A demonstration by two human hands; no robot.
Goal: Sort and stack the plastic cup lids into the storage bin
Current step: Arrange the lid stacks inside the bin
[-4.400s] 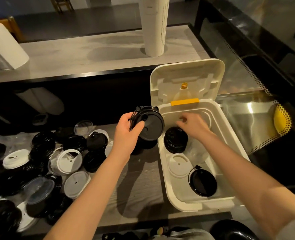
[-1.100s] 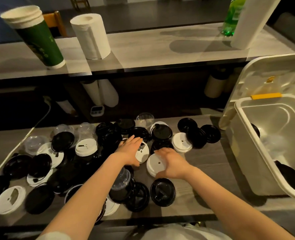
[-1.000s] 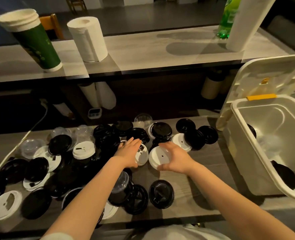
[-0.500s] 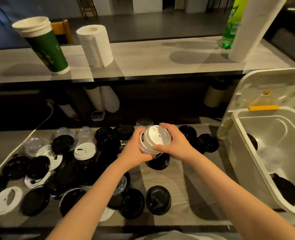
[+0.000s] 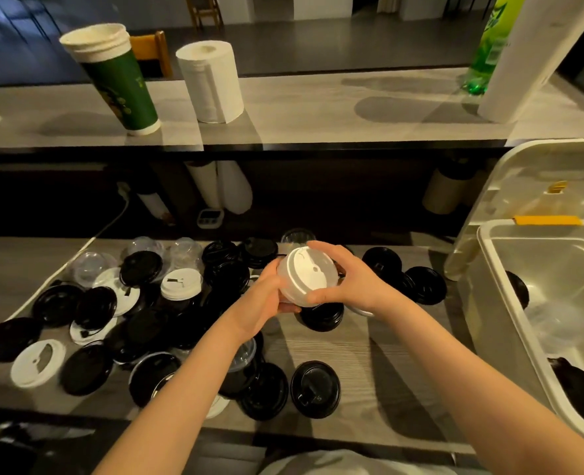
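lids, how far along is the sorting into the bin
Early on. Done: only two black lids show in the bin, plus something clear that is too blurred to name. In hand: the left grip and right grip hold white lids above the table. Left: the loose lids, black, white and clear, cover much of the table.
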